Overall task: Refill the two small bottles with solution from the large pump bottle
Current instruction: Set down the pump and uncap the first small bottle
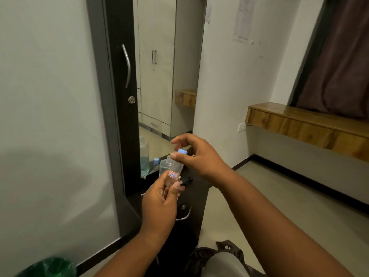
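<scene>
My left hand (160, 200) grips a small clear bottle (175, 170) with a red and blue label, tilted to the right above the dark dresser top (196, 176). My right hand (196, 154) pinches its light blue cap (182, 151) at the bottle's mouth; whether the cap is on or off I cannot tell. Behind it stands a larger clear bottle (164, 166), mostly hidden by the small one. In the mirror (159, 76) I see reflections of a clear bottle with bluish liquid and a blue-capped small bottle.
The dark dresser has a drawer with a metal handle (184, 215) below my hands. A tall dark door with a handle (127, 64) stands left of the mirror. A green bin (50, 266) sits bottom left. A wooden shelf (309, 124) runs along the right wall.
</scene>
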